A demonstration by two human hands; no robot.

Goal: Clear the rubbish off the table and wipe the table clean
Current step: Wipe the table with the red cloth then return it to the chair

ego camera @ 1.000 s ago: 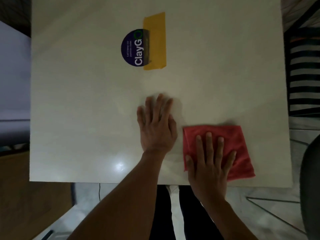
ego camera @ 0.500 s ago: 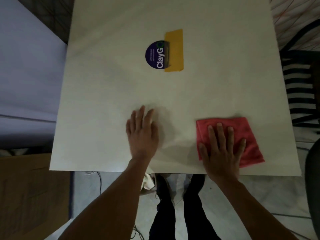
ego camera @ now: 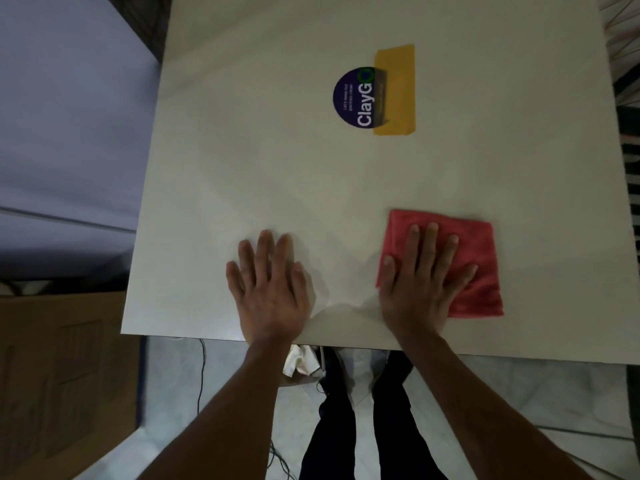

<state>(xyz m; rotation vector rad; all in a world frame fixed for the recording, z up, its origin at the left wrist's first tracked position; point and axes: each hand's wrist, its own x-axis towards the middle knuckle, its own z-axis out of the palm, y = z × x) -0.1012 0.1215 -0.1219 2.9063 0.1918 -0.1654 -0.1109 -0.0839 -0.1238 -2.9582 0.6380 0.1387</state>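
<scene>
Head cam looking down: my right hand [ego camera: 420, 278] lies flat, fingers straight, pressing the red microfibre cloth [ego camera: 474, 261] at about 4 o'clock on the white table [ego camera: 242, 168]. My left hand [ego camera: 268, 289] is flat at 6 o'clock, holding nothing. Risk I see: the cloth sits near the table's front edge, so a pull towards me could drag it off. It's folded roughly square, no real long axis, edges slightly skewed. ClayGo sticker [ego camera: 353, 98] with yellow tape [ego camera: 398, 88] up at 12
</scene>
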